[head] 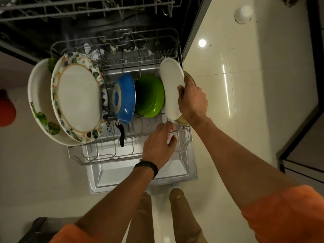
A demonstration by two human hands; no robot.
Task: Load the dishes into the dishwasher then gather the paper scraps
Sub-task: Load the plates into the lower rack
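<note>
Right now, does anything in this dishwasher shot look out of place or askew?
Yes. Crumpled paper scraps lie among the tines at the back of the lower rack, which is odd in a space meant for dishes. The two big floral plates also hang out past the rack's left side, seemingly too wide for it.

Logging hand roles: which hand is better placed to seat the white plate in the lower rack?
Right. The right hand grips the white plate, on edge beside the green plate; the left hand holds nothing, by the lower rack wires.
</note>
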